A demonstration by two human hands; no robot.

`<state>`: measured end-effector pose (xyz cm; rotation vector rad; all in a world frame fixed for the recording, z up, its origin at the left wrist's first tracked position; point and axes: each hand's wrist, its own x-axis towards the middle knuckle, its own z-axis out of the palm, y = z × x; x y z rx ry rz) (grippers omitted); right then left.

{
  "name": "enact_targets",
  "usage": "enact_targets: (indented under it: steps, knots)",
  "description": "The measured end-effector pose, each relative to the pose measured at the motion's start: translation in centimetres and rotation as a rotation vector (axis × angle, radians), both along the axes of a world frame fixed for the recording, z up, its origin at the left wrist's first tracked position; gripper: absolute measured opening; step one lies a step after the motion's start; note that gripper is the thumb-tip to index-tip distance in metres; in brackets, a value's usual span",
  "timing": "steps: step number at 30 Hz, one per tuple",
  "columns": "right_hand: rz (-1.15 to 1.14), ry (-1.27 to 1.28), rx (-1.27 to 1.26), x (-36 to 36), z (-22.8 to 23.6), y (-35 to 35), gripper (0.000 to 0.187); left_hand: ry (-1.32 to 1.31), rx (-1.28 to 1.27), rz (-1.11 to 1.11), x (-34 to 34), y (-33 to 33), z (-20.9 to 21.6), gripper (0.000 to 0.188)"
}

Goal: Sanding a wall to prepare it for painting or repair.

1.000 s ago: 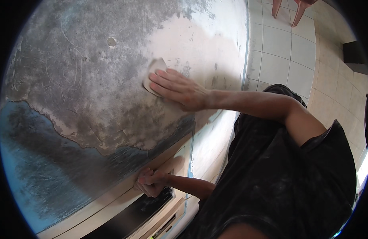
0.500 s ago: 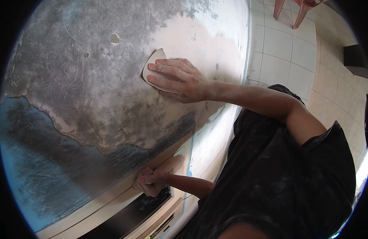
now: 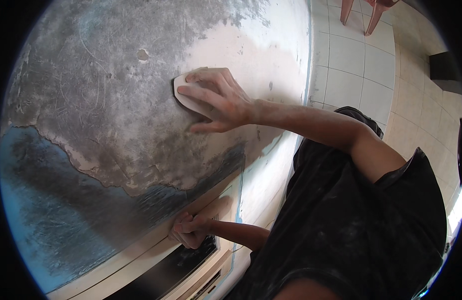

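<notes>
My right hand [image 3: 218, 97] presses a pale, rounded piece of sandpaper [image 3: 191, 97] with a dark edge against the wall [image 3: 121, 95]. Two fingers lie on the sandpaper, and a lower finger or the thumb stretches away from it. Under it the wall is patchy, worn grey on the left and whitish on the right. Lower down, my left hand [image 3: 191, 231] is closed with curled fingers beside a cream frame [image 3: 141, 252]. Whether anything lies inside that fist is hidden.
A ragged edge divides the grey area from blue paint [image 3: 26, 200] at the lower left. The frame surrounds a dark panel [image 3: 161, 275]. Light floor tiles [image 3: 343, 55] run along the wall's right side, with pink chair legs [image 3: 373, 20] at the top.
My right hand and the sandpaper have shifted slightly left, and its fingers have spread, one coming away from the sandpaper. My left hand stays nearly where it was.
</notes>
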<state>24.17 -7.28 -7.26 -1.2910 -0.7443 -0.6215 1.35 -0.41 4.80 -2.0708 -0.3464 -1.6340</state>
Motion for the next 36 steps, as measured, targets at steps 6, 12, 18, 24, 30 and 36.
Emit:
enact_targets:
  steps: [6,12,18,24,30,36]
  knots:
    - [-0.042,-0.073,-0.080,-0.2,-0.6,0.0,0.073,0.016,0.031,-0.010,0.0,0.2,0.0,0.050]
    - [-0.038,-0.002,-0.210,-0.2,0.9,-0.1,0.059,-0.001,0.009,-0.010,0.0,0.0,0.0,0.050]
    - [-0.032,0.101,-0.235,-0.1,2.7,0.8,0.062,0.011,0.034,-0.021,-0.1,-0.2,0.0,0.050]
    - [0.015,0.019,-0.244,-4.4,-0.9,1.3,0.062,-0.008,0.006,-0.024,0.1,-0.5,0.2,0.049]
    - [-0.056,0.139,-0.339,0.2,2.5,-0.1,0.058,-0.003,-0.014,-0.015,-0.3,0.4,-0.3,0.050]
    - [0.082,0.117,-0.287,-2.9,-0.1,-0.2,0.061,0.014,0.016,-0.023,0.1,0.0,0.0,0.049]
